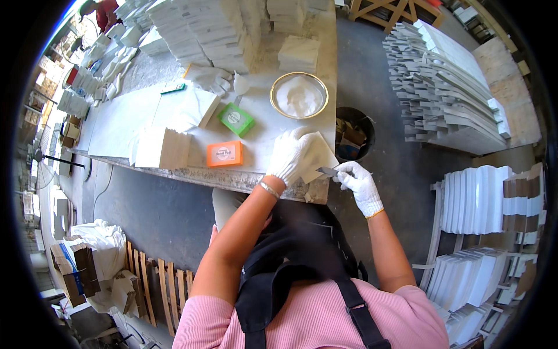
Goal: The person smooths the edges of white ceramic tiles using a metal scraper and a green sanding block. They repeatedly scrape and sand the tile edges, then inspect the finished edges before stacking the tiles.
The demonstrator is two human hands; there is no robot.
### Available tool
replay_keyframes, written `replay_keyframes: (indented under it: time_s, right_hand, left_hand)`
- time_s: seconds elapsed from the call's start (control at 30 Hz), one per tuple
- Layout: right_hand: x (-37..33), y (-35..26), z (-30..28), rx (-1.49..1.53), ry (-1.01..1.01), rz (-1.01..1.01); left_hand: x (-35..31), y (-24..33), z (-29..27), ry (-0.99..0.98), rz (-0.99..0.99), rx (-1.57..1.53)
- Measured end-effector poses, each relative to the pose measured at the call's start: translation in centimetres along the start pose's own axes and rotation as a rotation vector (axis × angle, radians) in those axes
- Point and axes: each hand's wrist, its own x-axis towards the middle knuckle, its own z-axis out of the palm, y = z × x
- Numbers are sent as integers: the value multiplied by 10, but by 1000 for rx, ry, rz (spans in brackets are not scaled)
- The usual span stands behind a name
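Note:
My left hand [289, 156], in a white knit glove, grips a pale square tile [317, 158] near the table's right corner. Its fingers curl over the tile's far left side and are partly hidden. My right hand [358, 185], gloved too, is closed around a small flat metal scraper [327, 171]. The scraper's blade points left and reaches the tile's near right edge; whether it touches cannot be made out. Just beyond the tile stands a gold-rimmed bowl [278, 110] of white powder or paste. An orange hand pad [224, 162] and a green one [235, 127] lie left of my left hand.
Tall stacks of white tiles [203, 29] stand at the table's back. A tile block [160, 148] sits near its front edge. Spare gloves [206, 78] lie behind the green pad. A black bucket [367, 125] stands beyond the table's right edge. Stacked slabs [450, 87] line the right side.

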Motion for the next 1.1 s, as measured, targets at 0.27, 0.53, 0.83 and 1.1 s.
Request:
replay_keyframes:
  time_s: [0.27, 0.53, 0.83, 1.1]
  right_hand:
    - [4, -6, -24, -24, 144, -8]
    - [28, -18, -18, -196, 168, -101]
    - [54, -10, -8, -265, 110, -199]
    - [9, -8, -15, -238, 60, -71]
  left_hand:
    - [-32, 21, 6, -39, -13, 58]
    - [-20, 10, 5, -41, 107, -63]
    - [-20, 7, 8, -75, 63, -119]
    - [-20, 11, 4, -59, 88, -109]
